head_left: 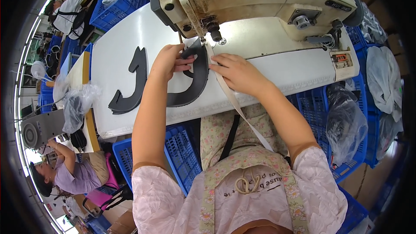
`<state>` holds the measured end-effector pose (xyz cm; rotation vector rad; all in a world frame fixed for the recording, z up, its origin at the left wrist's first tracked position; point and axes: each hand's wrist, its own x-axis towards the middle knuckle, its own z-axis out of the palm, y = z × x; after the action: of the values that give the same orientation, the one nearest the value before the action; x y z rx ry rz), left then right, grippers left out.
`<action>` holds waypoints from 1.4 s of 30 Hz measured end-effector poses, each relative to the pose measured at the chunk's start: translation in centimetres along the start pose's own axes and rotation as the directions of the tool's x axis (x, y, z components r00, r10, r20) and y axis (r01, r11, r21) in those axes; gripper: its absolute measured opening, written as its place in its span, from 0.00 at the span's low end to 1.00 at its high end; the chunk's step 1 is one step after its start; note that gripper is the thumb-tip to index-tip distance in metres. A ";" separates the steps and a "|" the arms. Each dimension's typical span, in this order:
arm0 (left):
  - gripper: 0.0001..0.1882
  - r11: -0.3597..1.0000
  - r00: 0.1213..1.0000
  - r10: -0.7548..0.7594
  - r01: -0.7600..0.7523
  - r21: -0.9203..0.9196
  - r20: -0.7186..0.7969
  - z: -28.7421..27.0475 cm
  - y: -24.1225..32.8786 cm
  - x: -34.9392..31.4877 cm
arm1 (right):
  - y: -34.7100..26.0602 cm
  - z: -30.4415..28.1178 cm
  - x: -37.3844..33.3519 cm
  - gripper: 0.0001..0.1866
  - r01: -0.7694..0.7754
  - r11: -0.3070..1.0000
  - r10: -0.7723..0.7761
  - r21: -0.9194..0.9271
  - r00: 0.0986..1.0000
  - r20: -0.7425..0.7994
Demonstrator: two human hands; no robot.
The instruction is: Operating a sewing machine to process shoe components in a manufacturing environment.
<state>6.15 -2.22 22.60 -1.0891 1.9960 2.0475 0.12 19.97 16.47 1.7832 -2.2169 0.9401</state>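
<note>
A cream industrial sewing machine (247,2) stands across the far side of a white table. Under its needle area lies the tip of a black curved flat piece (200,76), shaped like a hook. My left hand (171,63) grips this piece from its inner side, fingers bent over it. A narrow beige tape (232,97) runs from the needle area past the piece's right edge and down to my lap. With its fingers closed on the tape, my right hand (238,73) is just right of the piece. A second black curved piece (138,78) lies flat to the left.
Blue crates stand at the back left (119,0), below the table's front edge (182,154) and at the right (314,108). Clear plastic bags (346,121) fill the right side. Another person (76,175) sits at a machine far left; one more (69,17) is behind.
</note>
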 end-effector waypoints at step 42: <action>0.14 0.567 0.969 0.153 -0.246 0.786 0.193 -1.1 -1.2 -4.6 | -1.3 -2.3 -0.1 0.15 0.116 0.993 -0.114 -0.023 0.990 0.080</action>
<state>10.64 -1.19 24.10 -0.5383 2.6237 0.9162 0.76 21.12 18.73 1.9435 -2.1340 0.8254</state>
